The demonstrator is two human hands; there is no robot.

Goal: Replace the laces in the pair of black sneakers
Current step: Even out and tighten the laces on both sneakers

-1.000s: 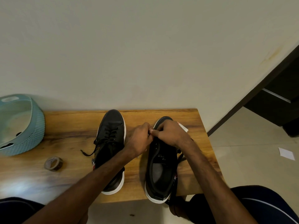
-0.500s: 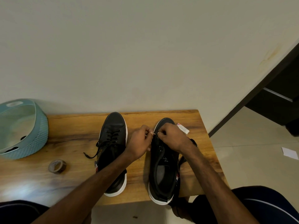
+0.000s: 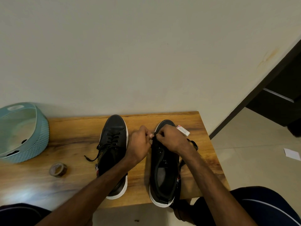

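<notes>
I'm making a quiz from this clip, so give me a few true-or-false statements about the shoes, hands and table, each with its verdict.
1. The left hand and right hand both pinch the lace at the right shoe. True.
2. The left shoe has bare eyelets. False: it is laced, and one loose end trails on the table.
3. The tape roll sits inside the basket. False: it lies on the table in front of the basket.
4. A small box lies by the right shoe's toe. True.
5. Both shoes point their toes at the person. False: the toes point to the wall.
</notes>
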